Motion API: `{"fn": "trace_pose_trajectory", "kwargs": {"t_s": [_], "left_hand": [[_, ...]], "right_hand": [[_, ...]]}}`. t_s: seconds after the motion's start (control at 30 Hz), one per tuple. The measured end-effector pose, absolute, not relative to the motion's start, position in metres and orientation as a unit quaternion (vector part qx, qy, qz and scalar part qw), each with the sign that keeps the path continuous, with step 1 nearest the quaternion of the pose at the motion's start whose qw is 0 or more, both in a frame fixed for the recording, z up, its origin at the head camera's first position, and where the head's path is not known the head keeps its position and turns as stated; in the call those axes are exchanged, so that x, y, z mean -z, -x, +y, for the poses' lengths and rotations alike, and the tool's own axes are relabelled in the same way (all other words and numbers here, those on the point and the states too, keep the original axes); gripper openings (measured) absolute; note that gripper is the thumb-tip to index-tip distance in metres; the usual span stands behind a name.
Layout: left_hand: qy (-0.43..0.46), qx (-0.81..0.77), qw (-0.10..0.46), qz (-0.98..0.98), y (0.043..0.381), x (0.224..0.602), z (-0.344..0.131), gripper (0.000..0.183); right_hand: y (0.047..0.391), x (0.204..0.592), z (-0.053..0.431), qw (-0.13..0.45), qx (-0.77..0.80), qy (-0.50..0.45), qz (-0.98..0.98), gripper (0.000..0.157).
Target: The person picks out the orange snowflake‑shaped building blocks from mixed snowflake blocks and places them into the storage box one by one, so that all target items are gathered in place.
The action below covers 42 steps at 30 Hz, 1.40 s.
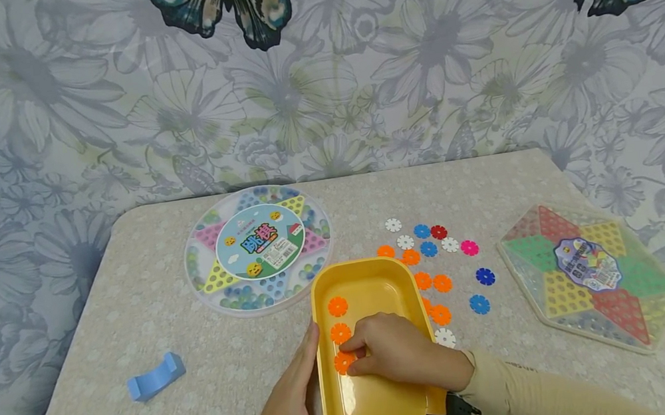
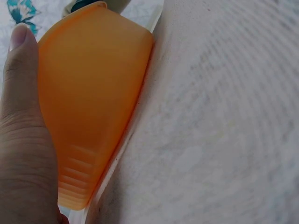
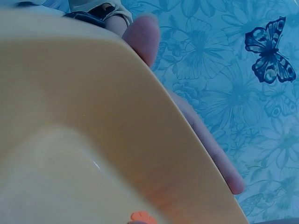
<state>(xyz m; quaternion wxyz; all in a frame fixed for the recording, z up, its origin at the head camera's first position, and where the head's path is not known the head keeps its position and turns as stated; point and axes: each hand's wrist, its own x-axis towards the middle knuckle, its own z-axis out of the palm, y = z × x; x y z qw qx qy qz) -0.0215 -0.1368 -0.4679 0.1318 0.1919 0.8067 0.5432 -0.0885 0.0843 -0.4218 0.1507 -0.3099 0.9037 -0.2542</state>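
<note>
A yellow tray (image 1: 388, 412) sits on the near middle of the surface (image 1: 228, 371), with three orange discs in a column along its left inside. The right hand (image 1: 403, 351) has its grip pinched on the nearest orange disc (image 1: 342, 365); the left hand (image 1: 290, 392) rests nearly straight fingers against the tray's left outer wall, not curled round it. The thin disc could slip from the fingertips, or its edge could knock the middle orange disc (image 1: 340, 333) out of line. If the left hand pushed too hard, the tray might slide right into the loose orange discs (image 1: 443, 283); a dragging sleeve (image 1: 542, 388) could shift the white disc (image 1: 444, 337).
</note>
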Motion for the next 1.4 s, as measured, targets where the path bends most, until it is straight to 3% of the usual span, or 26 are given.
{"fn": "trace_pose_trajectory", "kwargs": {"t_s": [0.23,0.53,0.87,1.17,1.4], "left_hand": [[-0.179,-0.548,0.151,0.803,0.0217,0.4676,-0.1366,0.145],[-0.219,-0.528,0.102,0.814,0.0223,0.4731,-0.1373,0.146],[-0.192,-0.542,0.131,0.807,0.0214,0.4703,-0.1372,0.148],[-0.217,-0.525,0.099,0.817,0.0216,0.4727,-0.1378,0.147],[-0.213,-0.533,0.112,0.811,0.0216,0.4729,-0.1377,0.143]], "right_hand": [[0.0886,0.4225,0.0846,0.146,0.234,0.319,0.907,0.030],[0.0892,0.4252,0.0855,0.137,0.230,0.322,0.908,0.028],[0.0886,0.4258,0.0843,0.135,0.235,0.307,0.912,0.026],[0.0893,0.4261,0.0832,0.137,0.244,0.300,0.912,0.023],[0.0875,0.4191,0.0841,0.131,0.257,0.305,0.908,0.019]]}}
